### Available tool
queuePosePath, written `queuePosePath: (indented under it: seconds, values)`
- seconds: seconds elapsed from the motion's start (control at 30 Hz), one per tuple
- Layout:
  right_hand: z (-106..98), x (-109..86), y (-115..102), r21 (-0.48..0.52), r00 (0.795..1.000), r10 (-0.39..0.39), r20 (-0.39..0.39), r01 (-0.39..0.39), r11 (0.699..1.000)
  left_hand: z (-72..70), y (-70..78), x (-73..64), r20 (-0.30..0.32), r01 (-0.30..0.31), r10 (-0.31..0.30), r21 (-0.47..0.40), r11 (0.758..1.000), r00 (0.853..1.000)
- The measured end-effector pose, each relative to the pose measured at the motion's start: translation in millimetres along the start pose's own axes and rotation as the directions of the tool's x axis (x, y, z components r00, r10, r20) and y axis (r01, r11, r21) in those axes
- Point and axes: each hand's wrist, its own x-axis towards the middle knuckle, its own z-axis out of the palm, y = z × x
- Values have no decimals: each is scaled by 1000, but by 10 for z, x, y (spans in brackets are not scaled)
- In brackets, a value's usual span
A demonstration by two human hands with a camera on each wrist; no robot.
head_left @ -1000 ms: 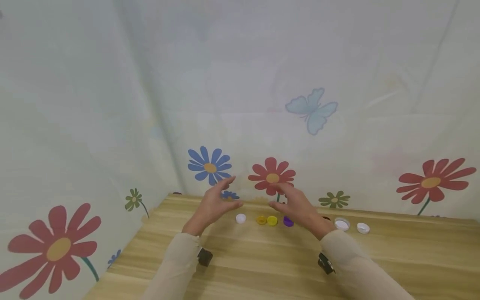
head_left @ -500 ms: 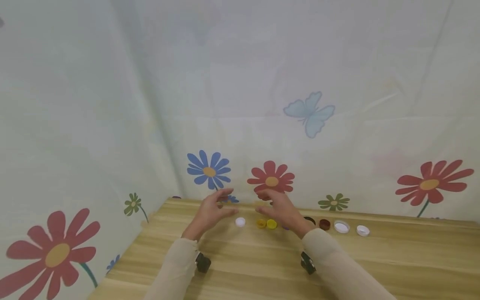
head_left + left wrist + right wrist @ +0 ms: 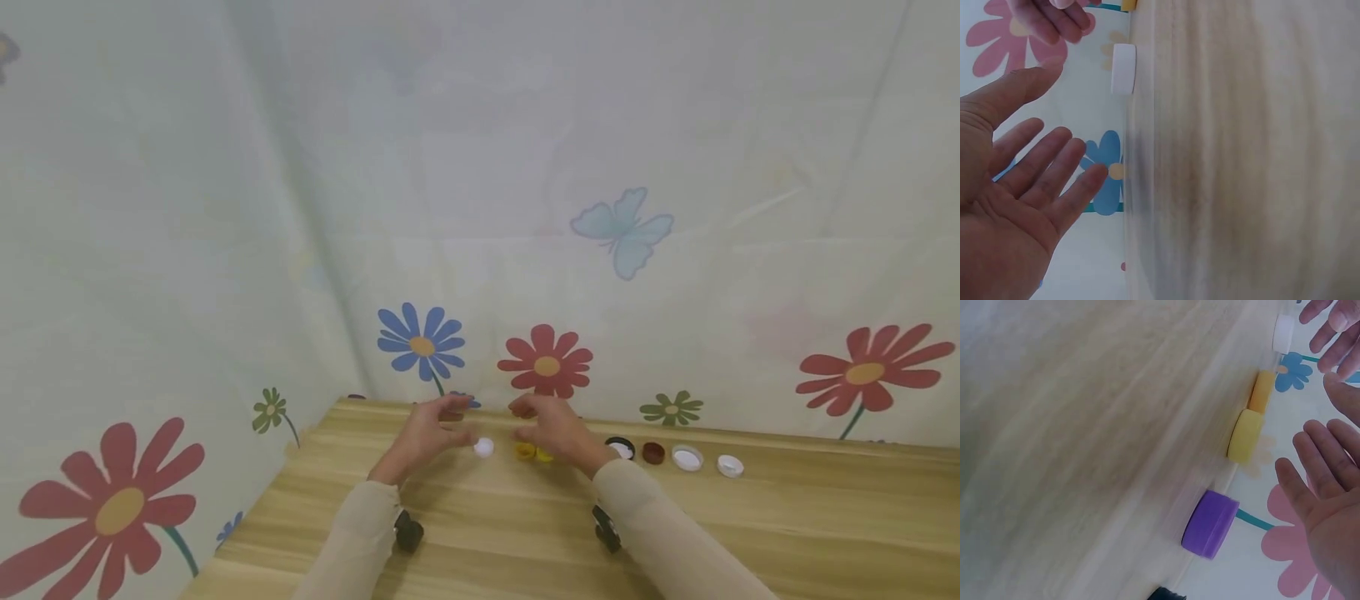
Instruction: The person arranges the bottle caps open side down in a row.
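My left hand (image 3: 426,437) hovers over the tabletop with fingers spread and loosely bent, holding nothing. Just to its right lies a small white bottle cap (image 3: 483,447). Facing it, my right hand (image 3: 558,432) is also raised with nothing in its grasp, its palm turned inward. Below that hand sit an orange cap (image 3: 525,451) and a yellow cap (image 3: 545,456), partly covered in the head view. A purple cap (image 3: 1210,525) shows in the right wrist view, while the right hand and forearm hide it in the head view. Neither hand touches a cap.
Right of the right wrist, a black cap (image 3: 620,448), a brown cap (image 3: 653,453) and two white caps, a wider one (image 3: 687,458) and a smaller one (image 3: 730,466), continue the row. Behind the wooden table (image 3: 510,533) hangs a flowered curtain (image 3: 480,208).
My right hand has moved left, toward the left hand, uncovering the black and brown caps. Both hands sit somewhat lower in the head view. The caps stay where they were.
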Motion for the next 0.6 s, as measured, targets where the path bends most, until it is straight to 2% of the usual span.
queuePosePath:
  seconds: [0.13, 0.33, 0.47, 0.6]
  values:
    - [34, 35, -10, 15, 999, 2, 40, -3, 1000, 9, -19, -11, 17, -1, 1, -27, 1000, 1000]
    - [131, 89, -10, 33, 995, -60, 74, 57, 998, 23, -36, -33, 29, -10, 13, -78, 997, 1000]
    - [170, 114, -17, 47, 995, -32, 91, 28, 999, 19, -48, -26, 46, -7, 10, -62, 998, 999]
    - [217, 127, -22, 43, 993, -6, 121, 0, 999, 28, -88, -29, 69, 24, -20, -54, 998, 997]
